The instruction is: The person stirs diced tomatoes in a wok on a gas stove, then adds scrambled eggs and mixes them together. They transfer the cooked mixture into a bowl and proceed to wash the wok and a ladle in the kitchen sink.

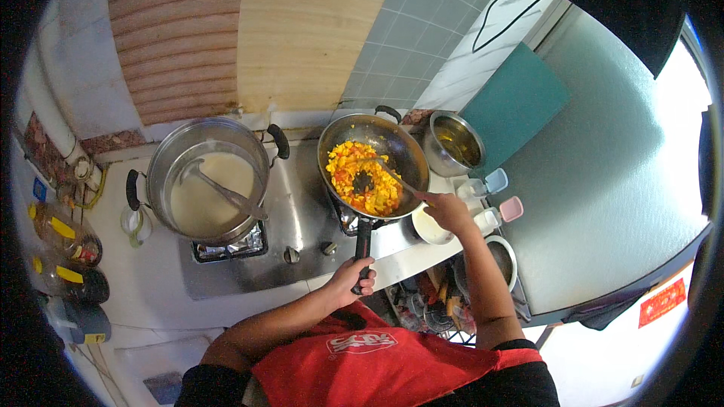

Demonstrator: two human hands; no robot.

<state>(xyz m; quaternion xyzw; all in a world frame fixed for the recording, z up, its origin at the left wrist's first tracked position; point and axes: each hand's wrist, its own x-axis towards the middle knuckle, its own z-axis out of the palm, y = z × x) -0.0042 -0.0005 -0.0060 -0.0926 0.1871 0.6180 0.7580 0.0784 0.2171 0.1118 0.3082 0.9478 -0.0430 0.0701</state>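
Note:
My left hand [352, 282] is wrapped around the black handle [363, 243] of a wok [410, 155] on the right burner. Inside the wok lies a yellow and orange-red cooked mixture [353, 167] that looks like scrambled egg with tomato, spread in a ring around a bare patch. My right hand [449, 213] grips a spatula [403, 181] whose far end reaches into the food. A white bowl [431, 229] with pale residue sits just below that hand, partly covered by it.
A large steel pot [161, 192] with pale liquid [226, 181] and a ladle [218, 187] occupies the left burner. A steel bowl [452, 158] stands right of the wok, near lidded seasoning containers [486, 220]. Several bottles [68, 237] line the far left.

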